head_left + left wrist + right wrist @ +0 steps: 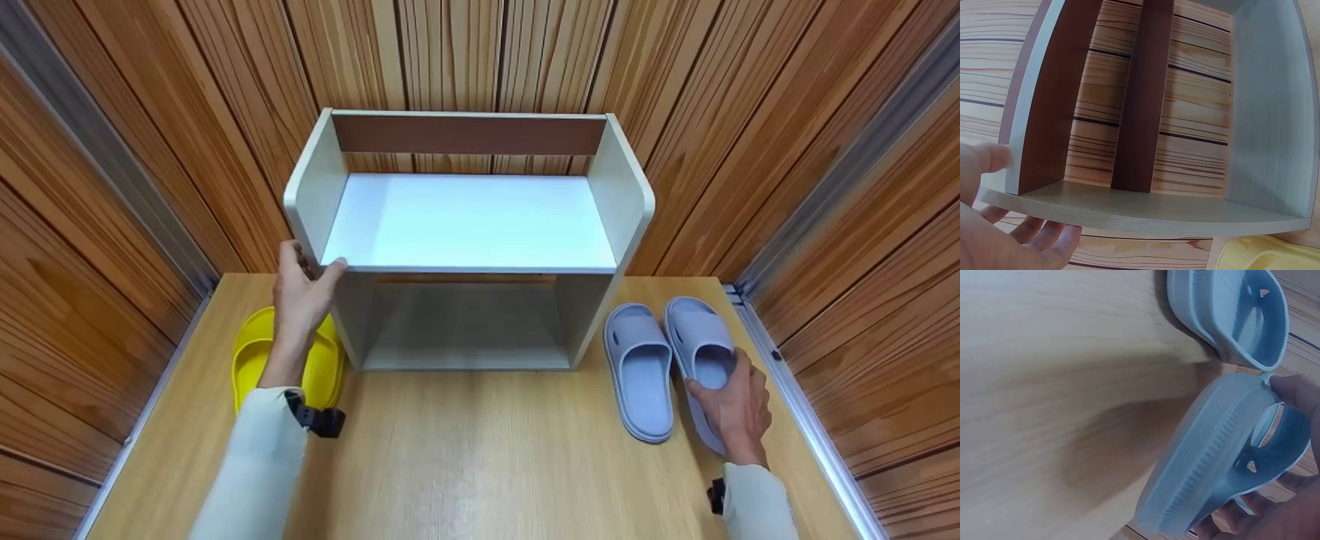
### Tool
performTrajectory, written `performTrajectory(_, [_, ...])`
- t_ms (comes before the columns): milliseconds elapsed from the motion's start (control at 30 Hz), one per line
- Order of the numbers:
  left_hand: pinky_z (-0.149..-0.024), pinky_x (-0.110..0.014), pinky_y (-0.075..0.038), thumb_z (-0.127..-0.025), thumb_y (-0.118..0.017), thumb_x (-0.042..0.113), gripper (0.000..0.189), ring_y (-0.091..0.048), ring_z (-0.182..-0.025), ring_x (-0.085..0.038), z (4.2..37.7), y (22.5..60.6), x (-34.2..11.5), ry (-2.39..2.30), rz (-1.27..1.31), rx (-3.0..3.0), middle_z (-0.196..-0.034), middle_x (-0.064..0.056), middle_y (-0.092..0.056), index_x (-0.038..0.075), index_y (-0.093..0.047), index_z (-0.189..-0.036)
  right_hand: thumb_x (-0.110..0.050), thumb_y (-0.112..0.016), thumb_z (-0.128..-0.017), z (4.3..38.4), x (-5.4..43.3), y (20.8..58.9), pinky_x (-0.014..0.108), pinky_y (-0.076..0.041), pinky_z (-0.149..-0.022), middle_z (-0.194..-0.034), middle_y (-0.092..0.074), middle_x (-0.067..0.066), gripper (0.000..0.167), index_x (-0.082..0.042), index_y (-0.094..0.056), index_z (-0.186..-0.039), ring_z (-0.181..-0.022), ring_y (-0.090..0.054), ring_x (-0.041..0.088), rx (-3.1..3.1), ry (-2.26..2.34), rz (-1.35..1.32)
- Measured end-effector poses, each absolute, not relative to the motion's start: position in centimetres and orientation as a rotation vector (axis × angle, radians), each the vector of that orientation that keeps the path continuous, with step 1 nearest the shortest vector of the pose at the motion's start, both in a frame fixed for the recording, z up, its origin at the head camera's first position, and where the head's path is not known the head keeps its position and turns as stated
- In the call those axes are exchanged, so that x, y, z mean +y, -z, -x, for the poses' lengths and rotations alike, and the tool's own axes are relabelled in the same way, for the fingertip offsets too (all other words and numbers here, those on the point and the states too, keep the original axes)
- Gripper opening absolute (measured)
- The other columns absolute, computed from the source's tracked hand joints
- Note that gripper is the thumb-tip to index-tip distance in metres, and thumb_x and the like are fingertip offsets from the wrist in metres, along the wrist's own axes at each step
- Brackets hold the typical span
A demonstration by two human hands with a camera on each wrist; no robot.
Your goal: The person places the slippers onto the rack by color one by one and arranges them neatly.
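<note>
A small two-tier cream shelf unit stands upright against the back wall. My left hand grips its left side at the middle board, with the thumb over the board's front edge and the fingers round the outside of the side panel. At the right, my right hand holds a grey-blue slipper by its side, near the foot opening. The right wrist view shows this slipper tilted, its shadow cast on the wooden surface. Its mate lies flat just to its left.
Yellow slippers sit left of the shelf unit, partly hidden behind my left forearm. Wood-panelled walls enclose the back and both sides. A metal strip edges the wooden surface on the right.
</note>
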State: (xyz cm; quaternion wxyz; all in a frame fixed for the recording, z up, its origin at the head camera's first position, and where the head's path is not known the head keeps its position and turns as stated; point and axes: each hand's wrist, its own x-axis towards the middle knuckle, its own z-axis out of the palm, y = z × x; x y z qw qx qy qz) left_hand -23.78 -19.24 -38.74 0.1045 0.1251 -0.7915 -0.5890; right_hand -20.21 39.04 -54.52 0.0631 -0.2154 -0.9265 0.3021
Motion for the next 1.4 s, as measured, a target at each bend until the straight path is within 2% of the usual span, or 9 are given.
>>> performTrajectory(167, [-0.113, -0.045, -0.037, -0.1, -0.063, 0.027, 0.063, -0.04, -0.132, -0.031, 23.9, 38.7, -19.1, 1.744, -0.374, -2.339, -0.154, -0.017, -0.037, 0.01, -0.028, -0.151, -0.036, -0.077, -0.087, 19.7, 39.0, 53.7, 0.072, -0.032, -0.094, -0.15, -0.026, 0.038, 0.104, -0.002, -0.012, -0.161, -0.124, -0.036, 0.055, -2.797, -0.88, 0.607])
performTrajectory(400, [-0.113, -0.045, -0.036, -0.1, -0.063, 0.027, 0.062, -0.041, -0.133, -0.031, 23.9, 38.9, -19.1, 1.726, -0.376, -2.35, -0.153, -0.017, -0.039, 0.009, -0.029, -0.15, -0.025, -0.078, -0.086, 18.6, 38.5, 52.0, 0.073, -0.035, -0.094, -0.151, -0.029, 0.035, 0.098, -0.005, -0.019, -0.161, -0.124, -0.037, 0.057, -2.723, -0.773, 0.487])
performTrajectory(600, [-0.113, -0.045, -0.037, -0.1, -0.063, 0.028, 0.062, -0.041, -0.132, -0.031, 23.8, 38.9, -19.2, 1.717, -0.382, -2.35, -0.153, -0.017, -0.039, 0.009, -0.03, -0.149, -0.024, -0.079, -0.084, 18.0, 37.6, 50.3, 0.073, -0.037, -0.093, -0.151, -0.031, 0.033, 0.096, -0.007, -0.023, -0.16, -0.124, -0.038, 0.056, -2.667, -0.72, 0.404])
performTrajectory(833, [-0.113, -0.046, -0.037, -0.1, -0.062, 0.025, 0.062, -0.041, -0.133, -0.032, 23.7, 38.9, -19.1, 1.724, -0.339, -2.337, -0.153, -0.018, -0.038, 0.008, -0.029, -0.15, -0.02, -0.083, -0.078, 17.1, 36.4, 48.6, 0.073, -0.041, -0.09, -0.145, -0.038, 0.032, 0.093, -0.004, -0.032, -0.155, -0.121, -0.043, 0.054, -2.564, -0.672, 0.294])
performTrajectory(1067, [-0.113, -0.046, -0.036, -0.1, -0.062, 0.025, 0.062, -0.041, -0.135, -0.031, 23.7, 38.8, -19.2, 1.727, -0.343, -2.334, -0.154, -0.018, -0.038, 0.009, -0.029, -0.15, -0.02, -0.084, -0.077, 16.3, 35.5, 47.1, 0.074, -0.041, -0.091, -0.147, -0.038, 0.031, 0.094, -0.007, -0.033, -0.155, -0.122, -0.044, 0.054, -2.519, -0.686, 0.24])
performTrajectory(1400, [-0.115, -0.046, -0.035, -0.1, -0.063, 0.026, 0.062, -0.04, -0.136, -0.032, 23.8, 38.8, -19.3, 1.707, -0.336, -2.34, -0.155, -0.018, -0.037, 0.008, -0.03, -0.149, -0.017, -0.088, -0.072, 15.3, 34.7, 46.0, 0.074, -0.043, -0.087, -0.143, -0.043, 0.03, 0.092, -0.003, -0.04, -0.15, -0.12, -0.046, 0.051, -2.429, -0.651, 0.098])
